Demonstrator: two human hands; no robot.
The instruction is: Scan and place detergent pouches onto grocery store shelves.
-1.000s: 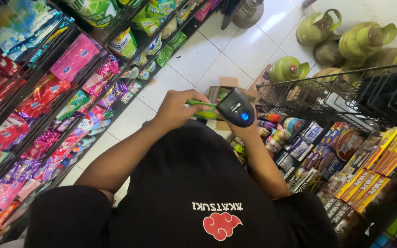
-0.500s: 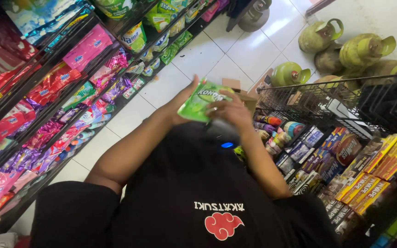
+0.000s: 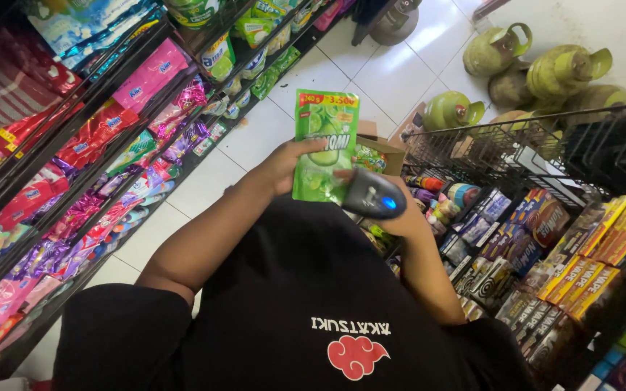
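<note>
Scanning step, looks like | left hand (image 3: 284,168) grips a green pouch (image 3: 324,145) held up at chest height | right hand (image 3: 393,210) wraps a grey scanner (image 3: 372,195) touching its lower edge | next probably needs the barcode facing the scanner

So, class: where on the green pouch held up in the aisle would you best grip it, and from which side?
Grip the green pouch at its lower edge from the left side, as the left hand does. It stands upright, flat face showing, and the right hand aims a grey scanner at it, so that face should stay uncovered.
</note>
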